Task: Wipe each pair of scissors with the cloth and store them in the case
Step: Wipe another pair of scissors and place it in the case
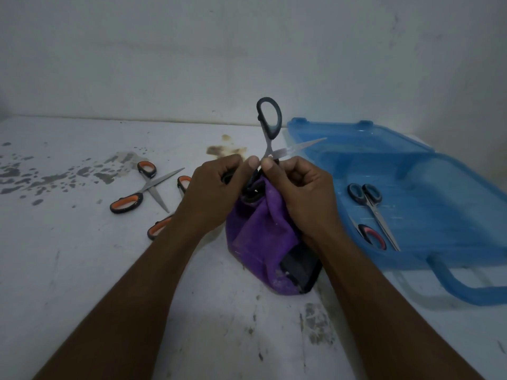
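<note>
While the black-handled scissors (274, 131) stand open above the bench (82, 270), one loop up and one blade pointing right toward the case, both thumbs meet at the pivot. The left hand (211, 193) curls round what looks like the lower handle. The right hand (299, 193) is closed on the purple cloth (260, 231), which bunches below the hidden blade and hangs down to the bench. To wipe well, I would steady the handle with the left hand and draw the cloth from pivot to tip along the flat, with fingers behind the edge, then do the free blade and close the pair. Just right, the open blue case (439, 187) already holds a black pair (375, 207) and a red-lined pair (373, 237). At left, orange-handled scissors (145, 187) and a second orange pair (157, 229), partly hidden by the forearm, wait unwiped, I judge.
</note>
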